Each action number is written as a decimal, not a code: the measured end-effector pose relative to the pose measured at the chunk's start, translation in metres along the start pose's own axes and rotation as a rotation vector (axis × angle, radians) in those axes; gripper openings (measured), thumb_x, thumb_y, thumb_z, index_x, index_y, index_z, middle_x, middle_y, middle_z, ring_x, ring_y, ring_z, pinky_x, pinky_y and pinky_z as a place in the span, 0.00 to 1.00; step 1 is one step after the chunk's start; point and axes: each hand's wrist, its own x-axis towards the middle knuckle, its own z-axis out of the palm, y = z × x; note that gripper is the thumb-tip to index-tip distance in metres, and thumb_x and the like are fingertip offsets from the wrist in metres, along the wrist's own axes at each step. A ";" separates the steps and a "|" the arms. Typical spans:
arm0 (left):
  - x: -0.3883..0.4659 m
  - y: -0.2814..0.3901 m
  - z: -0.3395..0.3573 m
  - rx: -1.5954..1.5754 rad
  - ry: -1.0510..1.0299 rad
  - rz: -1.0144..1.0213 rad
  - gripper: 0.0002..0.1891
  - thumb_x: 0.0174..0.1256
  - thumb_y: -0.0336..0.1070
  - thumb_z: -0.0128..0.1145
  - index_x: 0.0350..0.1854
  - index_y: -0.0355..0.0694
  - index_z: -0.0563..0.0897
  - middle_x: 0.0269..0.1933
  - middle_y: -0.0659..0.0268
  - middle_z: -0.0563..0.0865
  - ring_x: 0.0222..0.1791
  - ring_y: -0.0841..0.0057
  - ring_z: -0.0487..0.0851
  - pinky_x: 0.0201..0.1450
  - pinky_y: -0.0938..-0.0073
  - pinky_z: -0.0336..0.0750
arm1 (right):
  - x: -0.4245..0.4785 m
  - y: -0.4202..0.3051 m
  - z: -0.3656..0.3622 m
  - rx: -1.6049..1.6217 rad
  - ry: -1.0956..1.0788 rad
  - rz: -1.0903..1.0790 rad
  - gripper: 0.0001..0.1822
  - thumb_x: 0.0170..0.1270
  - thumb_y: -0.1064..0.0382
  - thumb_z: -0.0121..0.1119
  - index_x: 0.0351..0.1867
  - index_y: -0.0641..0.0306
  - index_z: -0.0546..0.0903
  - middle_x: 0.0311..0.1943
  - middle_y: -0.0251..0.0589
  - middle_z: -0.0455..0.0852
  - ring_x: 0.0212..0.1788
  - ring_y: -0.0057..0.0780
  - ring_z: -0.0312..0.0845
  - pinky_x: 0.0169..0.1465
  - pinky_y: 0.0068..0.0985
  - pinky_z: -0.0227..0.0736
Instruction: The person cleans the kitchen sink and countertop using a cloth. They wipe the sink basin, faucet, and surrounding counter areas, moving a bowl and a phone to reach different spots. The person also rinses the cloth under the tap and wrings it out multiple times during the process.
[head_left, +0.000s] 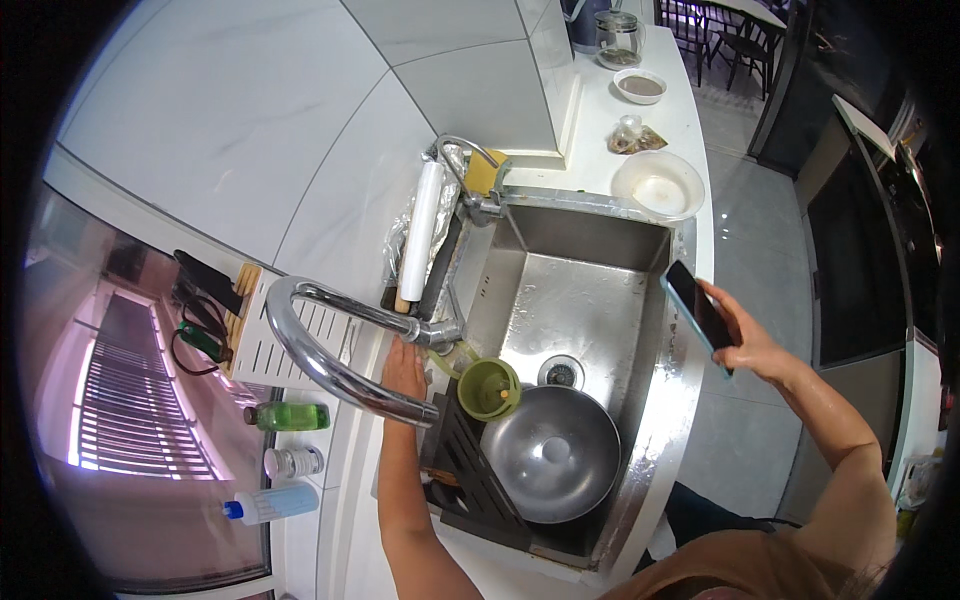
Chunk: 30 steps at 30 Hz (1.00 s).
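Observation:
My right hand (750, 345) grips a smartphone (701, 315) in a light blue case, over the sink's front edge; its dark screen faces up. My left hand (405, 371) is at the ledge behind the sink, close to the base of the chrome faucet (352, 379). The faucet's spout partly covers it, and whether its fingers hold anything cannot be made out. Beside it, a green plastic sink caddy (487, 390) hangs by a strap. A round metal wok (555, 457) lies in the steel sink (577, 300) near the drain (561, 373), beside a black slotted rack (480, 465).
A white roll (422, 232) lies behind the sink near a small tap (480, 202) and a yellow sponge (484, 172). A plastic bowl (660, 186), tied bag (636, 136) and white bowl (640, 87) stand on the counter. Several bottles, including a green one (292, 416), line the windowsill.

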 end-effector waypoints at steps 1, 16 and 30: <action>0.002 0.004 -0.005 -0.007 -0.012 -0.025 0.24 0.75 0.29 0.47 0.71 0.29 0.69 0.68 0.38 0.72 0.67 0.38 0.71 0.71 0.49 0.67 | 0.001 -0.004 -0.005 0.009 0.015 0.022 0.60 0.41 0.61 0.66 0.83 0.52 0.54 0.67 0.50 0.70 0.66 0.44 0.69 0.71 0.37 0.61; -0.259 0.032 -0.058 -0.117 -0.023 -0.468 0.28 0.75 0.29 0.46 0.78 0.40 0.66 0.75 0.38 0.65 0.76 0.40 0.62 0.79 0.51 0.56 | -0.117 -0.048 -0.050 0.005 0.240 0.053 0.57 0.43 0.61 0.63 0.83 0.52 0.55 0.59 0.41 0.72 0.61 0.33 0.68 0.66 0.28 0.61; -0.411 0.221 -0.040 0.013 0.181 -0.718 0.28 0.76 0.40 0.44 0.75 0.33 0.68 0.73 0.37 0.70 0.74 0.38 0.65 0.77 0.46 0.57 | -0.110 -0.029 -0.098 0.057 0.322 0.093 0.54 0.48 0.54 0.67 0.81 0.57 0.58 0.64 0.49 0.73 0.59 0.35 0.71 0.63 0.29 0.63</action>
